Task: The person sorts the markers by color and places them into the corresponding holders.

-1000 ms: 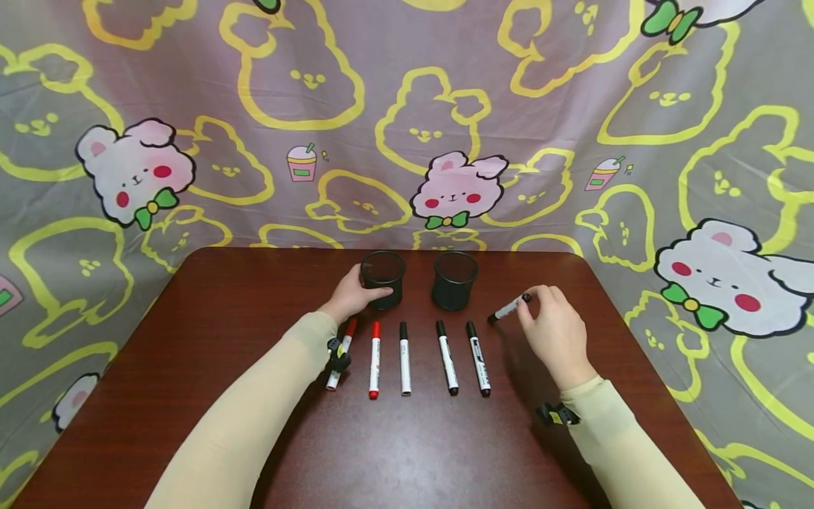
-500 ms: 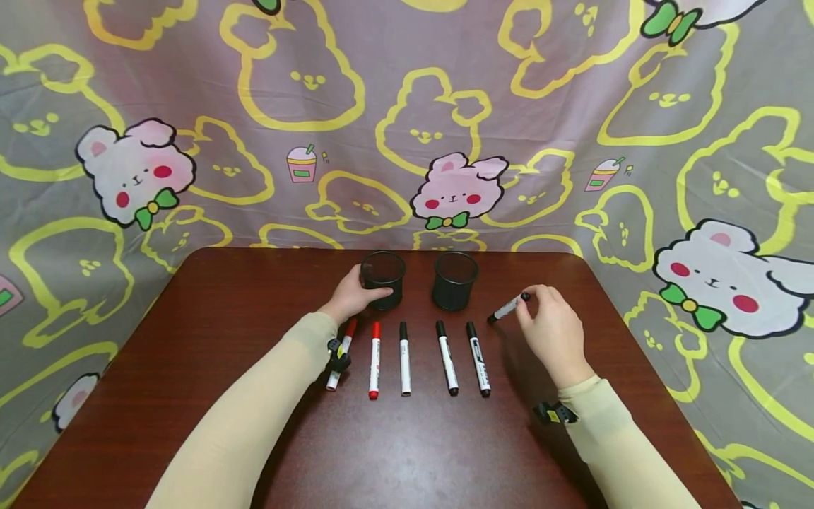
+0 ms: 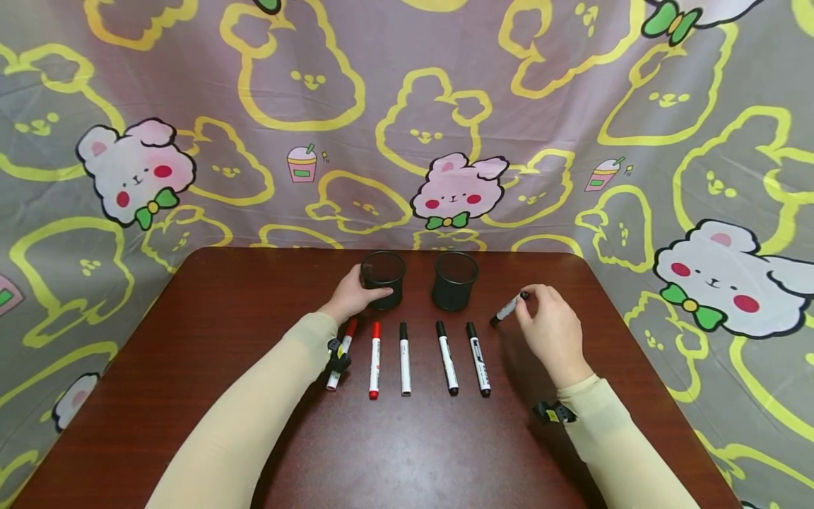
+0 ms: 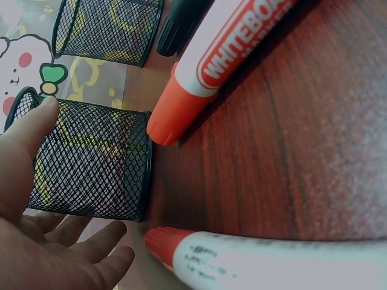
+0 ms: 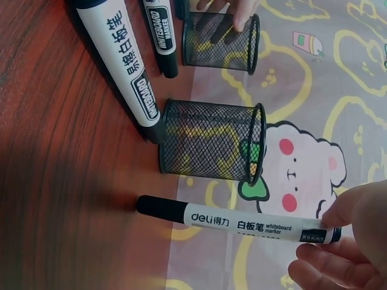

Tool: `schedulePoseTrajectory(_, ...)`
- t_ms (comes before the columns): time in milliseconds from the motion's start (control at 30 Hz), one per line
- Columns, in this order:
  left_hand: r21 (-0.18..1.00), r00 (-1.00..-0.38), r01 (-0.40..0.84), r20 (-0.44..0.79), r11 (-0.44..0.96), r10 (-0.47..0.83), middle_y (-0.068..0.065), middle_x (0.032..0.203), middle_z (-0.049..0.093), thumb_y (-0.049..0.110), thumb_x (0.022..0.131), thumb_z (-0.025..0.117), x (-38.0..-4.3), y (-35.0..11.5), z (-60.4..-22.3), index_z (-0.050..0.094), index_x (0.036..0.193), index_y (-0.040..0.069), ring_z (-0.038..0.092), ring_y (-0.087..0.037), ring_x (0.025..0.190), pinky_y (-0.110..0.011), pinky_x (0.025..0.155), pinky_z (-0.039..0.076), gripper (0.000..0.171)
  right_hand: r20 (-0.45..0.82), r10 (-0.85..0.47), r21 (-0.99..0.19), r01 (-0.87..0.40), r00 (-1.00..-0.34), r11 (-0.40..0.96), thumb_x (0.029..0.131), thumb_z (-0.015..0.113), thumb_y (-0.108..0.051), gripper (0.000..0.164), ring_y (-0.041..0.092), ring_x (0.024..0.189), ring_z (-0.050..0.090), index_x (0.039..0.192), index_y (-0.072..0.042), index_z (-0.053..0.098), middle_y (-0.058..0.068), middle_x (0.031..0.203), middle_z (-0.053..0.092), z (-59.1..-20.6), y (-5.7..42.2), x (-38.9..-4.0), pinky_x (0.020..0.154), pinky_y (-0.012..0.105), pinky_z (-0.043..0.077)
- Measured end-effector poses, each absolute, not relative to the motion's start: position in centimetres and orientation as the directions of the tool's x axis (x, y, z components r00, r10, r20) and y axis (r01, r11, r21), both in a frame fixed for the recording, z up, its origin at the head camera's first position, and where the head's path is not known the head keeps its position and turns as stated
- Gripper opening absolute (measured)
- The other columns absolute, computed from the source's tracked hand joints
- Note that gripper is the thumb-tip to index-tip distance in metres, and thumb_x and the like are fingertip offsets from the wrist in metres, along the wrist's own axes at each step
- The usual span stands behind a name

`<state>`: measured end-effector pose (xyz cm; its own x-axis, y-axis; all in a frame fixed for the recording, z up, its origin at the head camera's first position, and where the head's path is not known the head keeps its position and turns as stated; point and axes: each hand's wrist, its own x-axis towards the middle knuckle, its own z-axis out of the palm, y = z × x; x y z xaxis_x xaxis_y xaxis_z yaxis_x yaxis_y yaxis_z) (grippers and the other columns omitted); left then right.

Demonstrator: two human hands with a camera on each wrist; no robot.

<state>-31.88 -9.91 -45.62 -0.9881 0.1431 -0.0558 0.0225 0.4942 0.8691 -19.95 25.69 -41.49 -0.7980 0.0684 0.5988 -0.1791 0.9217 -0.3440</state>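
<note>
My left hand holds the left black mesh pen cup. In the left wrist view the thumb lies against the mesh cup, with the other fingers around its far side. My right hand pinches a black whiteboard marker near one end. The marker slants, its black cap lower and to the left; the right wrist view shows the label of this marker. Whether its cap touches the table is unclear. A second black mesh pen cup stands upright between the two hands.
On the brown table several markers lie in a row before the cups. A red-capped marker lies beside another red one, partly under my left wrist. Black markers lie to the right. A patterned curtain hangs behind.
My right hand has shifted very slightly with the marker, whose lower tip sits a touch further right. The left hand and both cups stay in place.
</note>
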Motion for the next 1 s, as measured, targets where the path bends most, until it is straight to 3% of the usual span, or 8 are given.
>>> schedulePoseTrajectory(433,0.875,-0.987,0.023,-0.057,0.484,0.15,-0.018,0.149,0.053,0.034,0.087,0.085,-31.8,-9.9,-45.5,0.037,0.154,0.003,0.05,-0.036,0.138,-0.052,0.115,0.043,0.088,0.636,0.063,-0.348,-0.213,-0.769,0.913,0.095,0.07,-0.016,0.019,0.029,0.068,0.061,0.108,-0.001,0.07,0.015,0.095,0.069,-41.0,25.6,-20.1,0.056,0.048,0.05)
schedulePoseTrajectory(700,0.878,-0.986,0.021,-0.062,0.478,0.157,-0.017,0.15,0.051,0.035,0.087,0.084,-31.7,-10.0,-45.4,0.036,0.155,0.004,0.049,-0.036,0.14,-0.053,0.115,0.043,0.089,0.655,0.077,-0.374,-0.234,-0.752,0.897,0.096,0.07,-0.016,0.019,0.026,0.068,0.062,0.109,-0.001,0.07,0.012,0.089,0.067,-39.7,25.3,-19.9,0.056,0.04,0.046)
schedulePoseTrajectory(1000,0.878,-0.985,0.01,-0.073,0.478,0.156,-0.017,0.152,0.05,0.035,0.088,0.084,-31.8,-10.0,-45.4,0.035,0.156,0.005,0.047,-0.035,0.141,-0.053,0.116,0.042,0.09,0.67,0.101,-0.422,-0.265,-0.736,0.867,0.096,0.071,-0.016,0.02,0.026,0.073,0.063,0.109,-0.001,0.069,0.012,0.089,0.066,-37.8,24.6,-19.4,0.061,0.04,0.047)
